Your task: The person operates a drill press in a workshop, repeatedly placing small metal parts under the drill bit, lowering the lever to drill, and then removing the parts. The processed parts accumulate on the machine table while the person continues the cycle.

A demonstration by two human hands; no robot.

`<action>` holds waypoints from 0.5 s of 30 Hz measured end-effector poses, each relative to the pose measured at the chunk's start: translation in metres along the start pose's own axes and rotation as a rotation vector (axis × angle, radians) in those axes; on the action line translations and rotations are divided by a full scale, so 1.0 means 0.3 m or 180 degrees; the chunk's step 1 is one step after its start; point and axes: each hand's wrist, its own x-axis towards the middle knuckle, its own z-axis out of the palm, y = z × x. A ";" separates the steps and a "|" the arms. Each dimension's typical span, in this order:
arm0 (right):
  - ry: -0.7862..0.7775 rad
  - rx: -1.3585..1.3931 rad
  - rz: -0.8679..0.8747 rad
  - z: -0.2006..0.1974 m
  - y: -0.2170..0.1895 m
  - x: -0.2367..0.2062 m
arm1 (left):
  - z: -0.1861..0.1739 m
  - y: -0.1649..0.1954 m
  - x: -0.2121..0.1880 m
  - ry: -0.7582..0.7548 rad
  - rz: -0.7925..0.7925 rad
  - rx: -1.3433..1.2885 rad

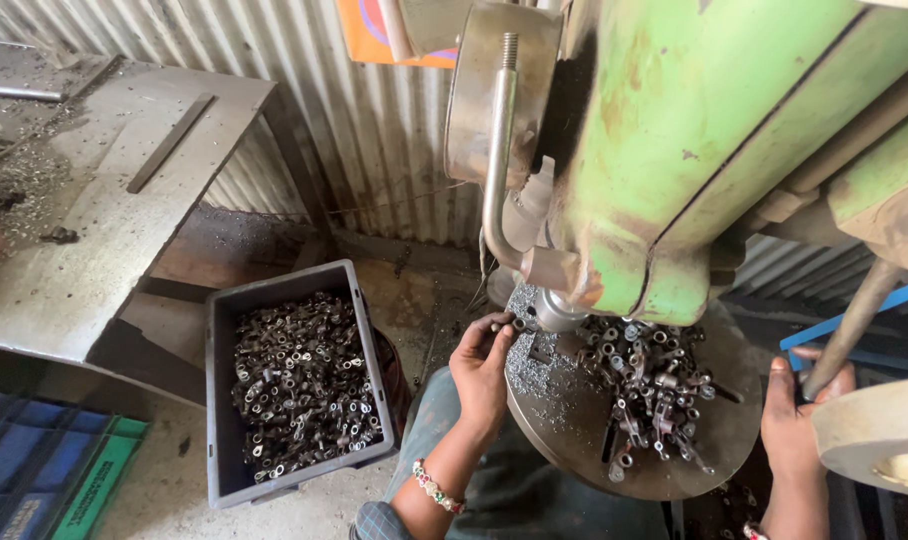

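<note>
**Steel part held under the drill**

Steel, small and stiff, the part (502,326) sits pinched in the left hand (481,365) on the round table (574,440), probably light but oily; grip its sides. The right hand (796,410) closes around the lever (849,325).

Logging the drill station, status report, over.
Left hand pinching small metal part under drill spindle. Right hand gripping feed lever. Loose parts pile crowds round table.
</note>
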 end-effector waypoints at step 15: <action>-0.0094 0.0073 0.0979 0.024 -0.111 0.092 | -0.025 -0.024 0.125 -0.0902 -0.0863 -0.0172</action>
